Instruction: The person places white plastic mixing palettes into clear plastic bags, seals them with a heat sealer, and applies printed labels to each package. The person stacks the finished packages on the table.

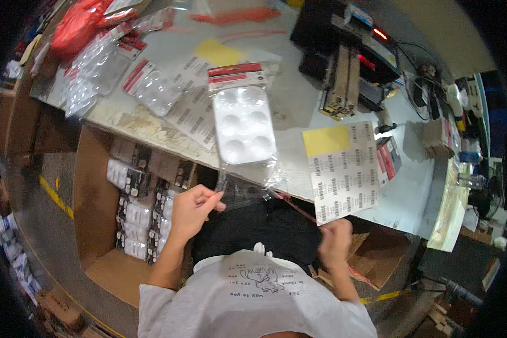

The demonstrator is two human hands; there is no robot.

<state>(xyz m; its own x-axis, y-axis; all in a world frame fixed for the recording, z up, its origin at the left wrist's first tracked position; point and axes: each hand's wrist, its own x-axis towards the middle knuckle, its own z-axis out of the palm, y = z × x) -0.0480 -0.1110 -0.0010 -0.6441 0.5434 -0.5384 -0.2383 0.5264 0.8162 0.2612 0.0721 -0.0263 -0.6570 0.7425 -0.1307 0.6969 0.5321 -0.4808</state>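
A white palette tray with round wells lies in a clear plastic bag with a red and white header card. The bag's open-looking lower end hangs over the table's front edge. My left hand pinches the bag's lower left corner between thumb and fingers. On the right, my right hand is curled and slightly blurred, just below the lower edge of a barcode label sheet. Whatever its fingers hold, if anything, is hidden. The label sheet has a bare yellow corner and juts past the table edge.
Another label sheet and bagged clear pieces lie on the table's left. A red plastic bag sits at the far left. A machine with a red display stands back right. Below left, a cardboard box holds packed goods.
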